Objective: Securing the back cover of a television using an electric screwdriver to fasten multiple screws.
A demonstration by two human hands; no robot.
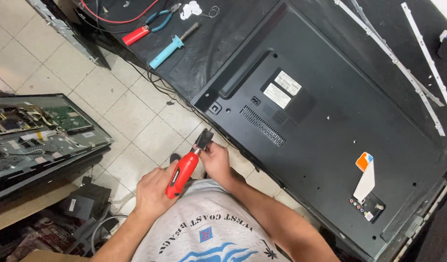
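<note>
**Red screwdriver held beside an upturned flat-screen television**

Seen from above, a person stands at the edge of a black-covered workbench [223, 43]. The left hand [153, 189] is closed around the handle of a red screwdriver [183, 172], which points up and away from the body. The right hand [216, 157] pinches a small black part [203, 139] at the screwdriver's tip; the fingers are closed on it. Both hands are over the tiled floor [136, 111], just beside the bench's near edge.

One large television [330, 131] lies face down on the bench, its black back panel up, one corner close to the hands. It carries two white labels and one white ribbon strip with an orange end near the connector panel.

Counted elsewhere: two long white LED strips [417, 58] at the far right of the bench; one red lighter [136, 35], one pair of blue-handled pliers [160, 19] and one blue-handled soldering iron [172, 46] at the far left; one opened television chassis [39, 131] with exposed circuit boards on the floor.

Possible trouble, as a judgement: the small part is held over open floor, so a slipped pinch could drop it among the clutter below. The screwdriver tip sits close to the right fingers and could jab them if it skids.
</note>
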